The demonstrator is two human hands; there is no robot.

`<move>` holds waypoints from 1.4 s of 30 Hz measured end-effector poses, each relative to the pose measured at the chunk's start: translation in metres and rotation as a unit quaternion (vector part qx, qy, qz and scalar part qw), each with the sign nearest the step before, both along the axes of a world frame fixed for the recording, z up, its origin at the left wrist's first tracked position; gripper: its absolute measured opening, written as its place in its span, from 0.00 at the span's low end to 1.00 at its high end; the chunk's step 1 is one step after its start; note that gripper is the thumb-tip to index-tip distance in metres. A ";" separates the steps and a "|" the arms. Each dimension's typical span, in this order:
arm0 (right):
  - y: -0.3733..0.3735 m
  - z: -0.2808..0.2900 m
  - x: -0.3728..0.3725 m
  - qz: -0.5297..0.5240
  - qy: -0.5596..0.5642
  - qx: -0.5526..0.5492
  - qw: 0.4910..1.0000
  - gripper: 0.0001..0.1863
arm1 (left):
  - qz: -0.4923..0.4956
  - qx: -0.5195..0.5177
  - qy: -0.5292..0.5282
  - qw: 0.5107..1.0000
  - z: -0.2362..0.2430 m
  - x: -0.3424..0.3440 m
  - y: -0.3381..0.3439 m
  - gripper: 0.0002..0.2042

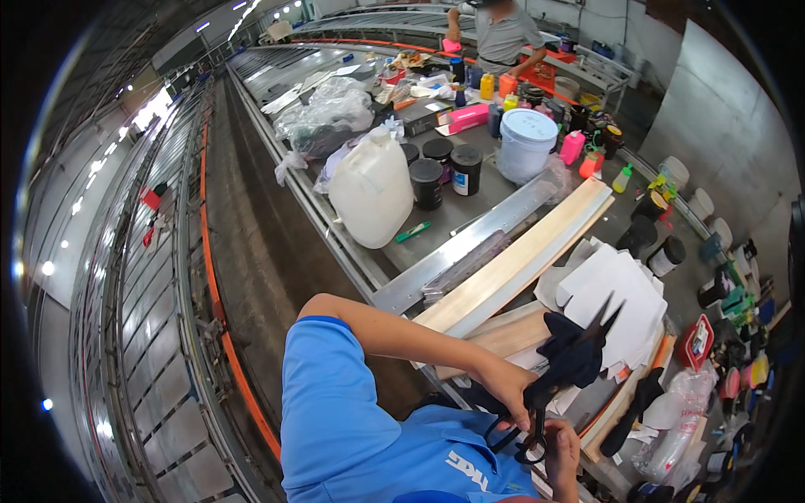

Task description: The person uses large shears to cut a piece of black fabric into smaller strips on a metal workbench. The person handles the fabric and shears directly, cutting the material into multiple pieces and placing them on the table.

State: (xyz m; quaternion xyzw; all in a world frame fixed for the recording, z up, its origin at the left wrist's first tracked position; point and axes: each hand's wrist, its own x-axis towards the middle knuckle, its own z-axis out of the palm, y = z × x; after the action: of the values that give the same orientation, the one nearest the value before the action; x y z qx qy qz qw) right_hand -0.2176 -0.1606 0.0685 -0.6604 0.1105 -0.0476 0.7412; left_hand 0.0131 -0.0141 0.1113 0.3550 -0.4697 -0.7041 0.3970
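At the bottom centre, my left hand [510,390] is closed on black scissors [534,451], near their looped handles. My right hand [563,457], lower and to the right, has curled fingers on a handle loop. The long blades point up and right, partly behind a bunched dark navy cloth [568,352] just above my hands. White paper sheets [616,281] lie beyond the cloth, beside pale wooden boards [495,281] with metal edging. Some of my fingers are hidden behind the scissors.
The bench holds a white jug [369,193], a lidded bucket [526,147], several black tubs [465,172], plastic bags [327,113] and bottles. Another person [507,42] stands at its far side. A long aisle and rail rack [159,318] are on my left.
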 end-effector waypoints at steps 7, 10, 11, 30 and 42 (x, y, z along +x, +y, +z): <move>0.001 0.071 0.005 0.045 0.149 0.005 0.988 0.21 | 0.075 0.021 0.002 0.997 -0.012 -0.019 -0.001 0.19; 0.019 0.095 0.012 -0.027 0.151 0.110 0.982 0.21 | 0.158 0.037 -0.028 0.986 0.025 -0.027 0.007 0.20; 0.016 0.090 0.008 -0.029 0.161 0.161 0.973 0.19 | 0.145 0.045 -0.040 0.988 0.029 -0.026 0.007 0.21; 0.016 0.071 -0.014 -0.064 0.171 0.095 0.979 0.09 | 0.014 -0.003 -0.295 0.955 0.052 0.012 0.013 0.28; 0.010 0.062 0.021 0.167 -0.004 0.491 0.855 0.52 | 0.163 -0.097 -0.273 0.943 0.040 0.022 -0.004 0.26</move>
State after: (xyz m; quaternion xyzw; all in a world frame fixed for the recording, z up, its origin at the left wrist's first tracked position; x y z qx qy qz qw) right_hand -0.1970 -0.1510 0.1301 -0.2191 0.0048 0.1346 0.9664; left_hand 0.0351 -0.0184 0.1517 0.5651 -0.5619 -0.4571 0.3950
